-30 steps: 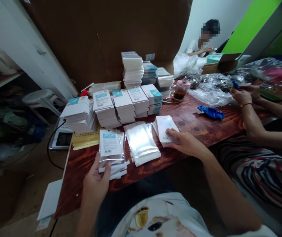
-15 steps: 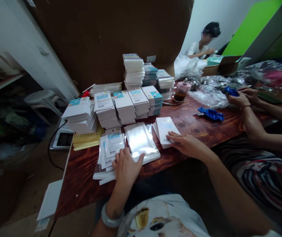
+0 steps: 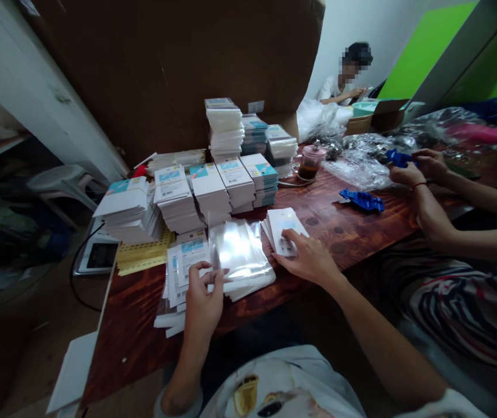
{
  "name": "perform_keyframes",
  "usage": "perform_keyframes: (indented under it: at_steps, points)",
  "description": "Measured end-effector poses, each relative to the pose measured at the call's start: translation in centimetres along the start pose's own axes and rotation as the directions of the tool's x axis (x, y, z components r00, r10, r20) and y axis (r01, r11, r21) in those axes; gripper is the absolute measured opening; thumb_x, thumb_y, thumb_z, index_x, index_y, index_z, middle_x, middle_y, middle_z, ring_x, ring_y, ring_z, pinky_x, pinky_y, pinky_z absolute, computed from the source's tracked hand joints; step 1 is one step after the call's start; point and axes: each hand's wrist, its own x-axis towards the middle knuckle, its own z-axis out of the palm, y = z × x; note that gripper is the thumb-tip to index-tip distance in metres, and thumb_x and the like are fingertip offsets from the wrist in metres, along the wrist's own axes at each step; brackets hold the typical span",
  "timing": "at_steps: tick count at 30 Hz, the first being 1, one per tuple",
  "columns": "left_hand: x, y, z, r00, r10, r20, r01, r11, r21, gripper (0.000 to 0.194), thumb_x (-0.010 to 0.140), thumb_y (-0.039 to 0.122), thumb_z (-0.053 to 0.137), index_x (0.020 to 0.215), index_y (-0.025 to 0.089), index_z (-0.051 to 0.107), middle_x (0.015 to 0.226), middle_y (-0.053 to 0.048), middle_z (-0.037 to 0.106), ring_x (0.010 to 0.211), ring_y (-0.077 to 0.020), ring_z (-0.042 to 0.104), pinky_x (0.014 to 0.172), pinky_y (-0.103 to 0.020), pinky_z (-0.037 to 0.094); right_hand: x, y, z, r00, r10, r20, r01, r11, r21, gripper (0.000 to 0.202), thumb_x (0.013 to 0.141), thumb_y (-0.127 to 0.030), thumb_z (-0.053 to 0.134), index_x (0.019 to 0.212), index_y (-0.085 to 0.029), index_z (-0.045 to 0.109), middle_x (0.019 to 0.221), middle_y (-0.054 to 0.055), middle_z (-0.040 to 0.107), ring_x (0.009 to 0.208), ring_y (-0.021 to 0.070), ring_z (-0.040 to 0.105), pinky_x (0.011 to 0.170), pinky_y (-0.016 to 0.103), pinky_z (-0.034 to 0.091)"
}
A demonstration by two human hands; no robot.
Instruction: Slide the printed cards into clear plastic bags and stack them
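My left hand (image 3: 205,293) is closed in a pinch at the near left corner of a pile of clear plastic bags (image 3: 240,255); it seems to grip a bag's edge. My right hand (image 3: 307,255) is at a small fanned stack of white cards (image 3: 282,223), its fingers bent over the near end and thumb at the near side, closed on cards. Left of the bags lie bagged cards (image 3: 191,258) with blue print, partly under my left hand.
Tall card stacks (image 3: 179,197) stand behind the bags, with yellow sheets (image 3: 141,255) at their left. A lidded cup (image 3: 310,162) of dark liquid and a blue plastic part (image 3: 362,200) lie farther right. Another person's hands (image 3: 414,171) hold a blue piece; a person (image 3: 339,87) sits behind.
My left hand has drawn its fingers together and lifted at the bags' corner. My right hand has curled around the white cards' near end. The view has shifted slightly.
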Motion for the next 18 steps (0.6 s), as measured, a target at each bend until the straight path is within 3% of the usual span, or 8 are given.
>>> perform_keyframes:
  at_steps: [3, 6, 8, 11, 14, 18]
  points:
    - [-0.4, 0.3, 0.1, 0.98, -0.183, 0.081, 0.2, 0.914, -0.353, 0.054, 0.078, 0.032, 0.064, 0.123, 0.027, 0.035, 0.102, -0.004, 0.063, 0.083, -0.0186, 0.068, 0.062, -0.026, 0.052, -0.4, 0.4, 0.0, 1.0, 0.023, -0.014, -0.021, 0.992, 0.128, 0.04, 0.074, -0.037, 0.06, 0.113, -0.026, 0.057, 0.1, 0.005, 0.069, 0.088, 0.0273, 0.065, 0.071, 0.036, 0.051]
    - [-0.7, 0.5, 0.6, 0.94, -0.294, 0.174, 0.342, 0.791, -0.507, 0.043, 0.079, 0.021, 0.062, 0.12, 0.022, 0.047, 0.116, -0.007, 0.059, 0.089, -0.015, 0.067, 0.07, -0.025, 0.057, -0.8, 0.8, 0.0, 0.998, 0.044, -0.043, -0.031, 0.962, 0.27, 0.036, 0.074, -0.031, 0.06, 0.11, -0.027, 0.06, 0.108, 0.003, 0.068, 0.098, 0.0274, 0.063, 0.081, 0.04, 0.051]
    - [-0.9, 0.4, 1.0, 0.926, -0.301, 0.228, 0.378, 0.746, -0.549, 0.035, 0.078, 0.016, 0.063, 0.112, 0.019, 0.053, 0.12, -0.008, 0.059, 0.091, -0.0131, 0.066, 0.074, -0.021, 0.056, -1.1, 1.0, 0.0, 0.998, 0.038, -0.052, -0.018, 0.938, 0.347, 0.032, 0.076, -0.028, 0.058, 0.107, -0.026, 0.063, 0.112, 0.004, 0.067, 0.103, 0.0268, 0.062, 0.088, 0.04, 0.05]
    - [-1.1, -0.1, 1.6, 0.933, -0.264, 0.245, 0.358, 0.756, -0.549, 0.045, 0.074, 0.008, 0.066, 0.114, 0.02, 0.05, 0.12, -0.008, 0.062, 0.089, -0.0121, 0.067, 0.078, -0.019, 0.055, -1.3, 1.6, 0.0, 0.998, -0.01, -0.064, 0.036, 0.905, 0.424, 0.028, 0.081, -0.029, 0.055, 0.106, -0.022, 0.064, 0.111, 0.006, 0.068, 0.101, 0.0242, 0.064, 0.088, 0.036, 0.051]
    - [-1.2, -0.6, 1.9, 0.938, -0.248, 0.242, 0.341, 0.786, -0.515, 0.051, 0.073, 0.007, 0.067, 0.119, 0.021, 0.048, 0.113, -0.008, 0.065, 0.088, -0.0136, 0.068, 0.079, -0.024, 0.056, -1.3, 2.8, 0.3, 0.984, -0.065, -0.167, 0.117, 0.939, 0.323, 0.029, 0.088, -0.032, 0.049, 0.108, -0.019, 0.065, 0.105, 0.008, 0.07, 0.092, 0.0243, 0.068, 0.082, 0.035, 0.054]
    - [-1.2, -0.7, 1.7, 0.923, -0.27, 0.273, 0.377, 0.771, -0.514, 0.053, 0.075, 0.012, 0.066, 0.124, 0.019, 0.048, 0.107, -0.009, 0.068, 0.085, -0.0148, 0.069, 0.084, -0.029, 0.055, -1.4, 5.1, 0.7, 0.929, -0.322, -0.184, 0.352, 0.921, 0.166, 0.033, 0.093, -0.025, 0.041, 0.118, -0.018, 0.061, 0.117, 0.01, 0.064, 0.104, 0.0236, 0.064, 0.092, 0.037, 0.051]
